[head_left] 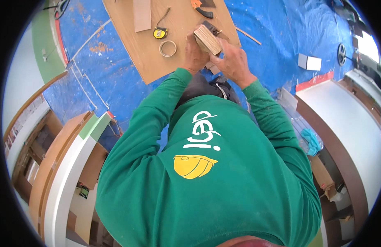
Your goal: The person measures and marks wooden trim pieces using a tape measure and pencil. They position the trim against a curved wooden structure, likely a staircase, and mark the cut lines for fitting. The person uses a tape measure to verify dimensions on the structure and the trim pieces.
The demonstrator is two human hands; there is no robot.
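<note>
Between my two hands is a small wooden block [207,40] with layered edges, like stacked plywood pieces. My left hand [193,55] grips its left side, fingers bent around it. At its right side my right hand [233,61] closes on it with thumb and fingers. The block is held tilted above a brown wooden board [151,68]. A dark object [214,28] shows just beyond the block; I cannot make out its kind. Left of my hands lie a yellow tape measure [160,33] with its strip pulled out a little and a roll of tape [167,48].
A pale wood strip [141,15] and an orange-and-black handled tool [203,9] lie farther up the board. Blue sheeting [273,45] covers the floor, with a thin stick [248,36] and a white box [309,62] on it. Curved-looking counters [71,164] flank me.
</note>
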